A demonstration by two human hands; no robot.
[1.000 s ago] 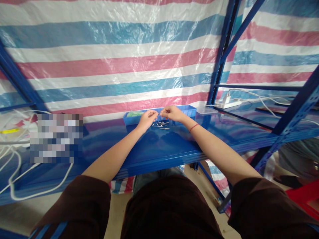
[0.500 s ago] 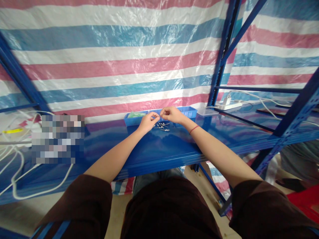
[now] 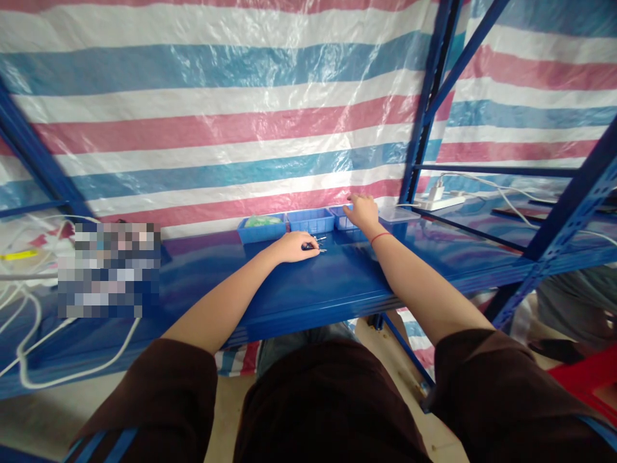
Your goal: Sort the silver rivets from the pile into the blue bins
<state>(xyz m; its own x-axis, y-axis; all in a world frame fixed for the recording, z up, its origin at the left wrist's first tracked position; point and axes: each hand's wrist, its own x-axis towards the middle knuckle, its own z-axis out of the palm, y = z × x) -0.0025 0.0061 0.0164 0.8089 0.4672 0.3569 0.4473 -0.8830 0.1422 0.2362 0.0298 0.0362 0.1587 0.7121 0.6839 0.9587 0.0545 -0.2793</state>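
My left hand (image 3: 295,246) rests palm down on the blue metal shelf (image 3: 308,283), its fingers lying over a small pile of thin metal parts (image 3: 318,243). My right hand (image 3: 362,211) reaches into the rightmost of three blue plastic bins (image 3: 343,218), fingers bent down inside it; what they touch is hidden. The middle bin (image 3: 311,220) shows nothing in it, and the left bin (image 3: 261,227) has something green inside.
A clear plastic lid or box (image 3: 398,214) lies right of the bins. A white power strip with cables (image 3: 441,198) sits on the adjoining shelf at right. White cables (image 3: 29,334) trail at left. A striped tarpaulin (image 3: 241,128) hangs behind the blue rack posts (image 3: 427,103).
Both hands were pinching a small part together above the pile. Now they have parted: the left dropped onto the pile, the right moved right and back into the far bin.
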